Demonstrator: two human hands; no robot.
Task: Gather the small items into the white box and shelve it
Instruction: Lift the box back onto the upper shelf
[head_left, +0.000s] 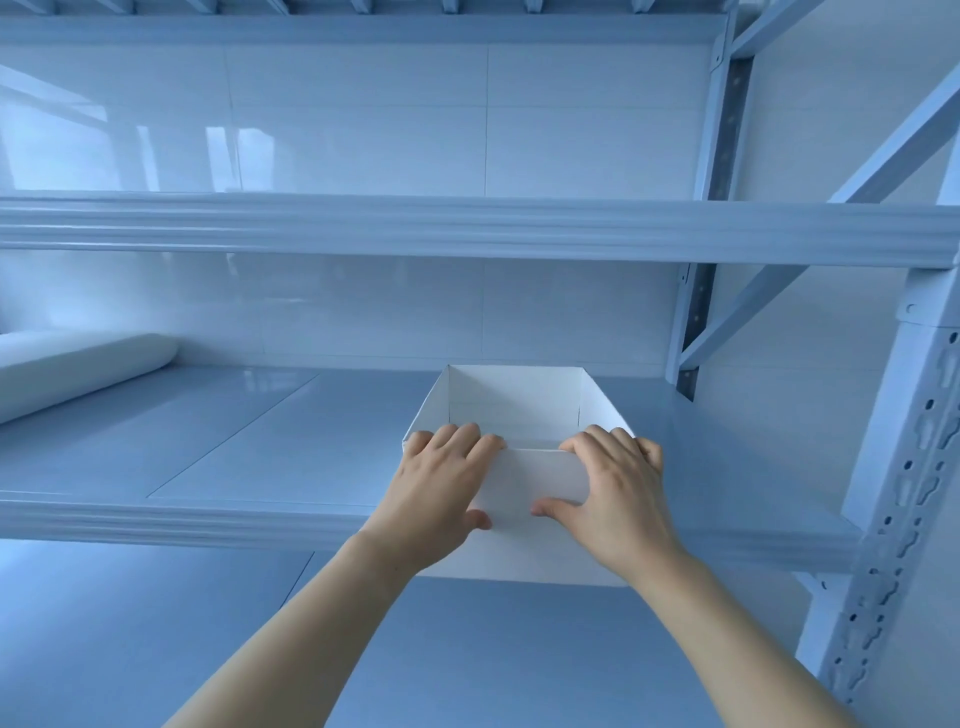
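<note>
Cardstock by the look: white box (530, 480) should be light but thin-walled and flexy, so hold the near wall by its corners, no squeezing. Left hand (441, 483) and right hand (613, 493) both grasp that wall, fingers hooked over the rim, thumbs on the outer face. It sits on the shelf (260, 441) beyond the hands, near end overhanging.

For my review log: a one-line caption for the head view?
Left hand and right hand hold the white box, overhanging the shelf edge.
</note>
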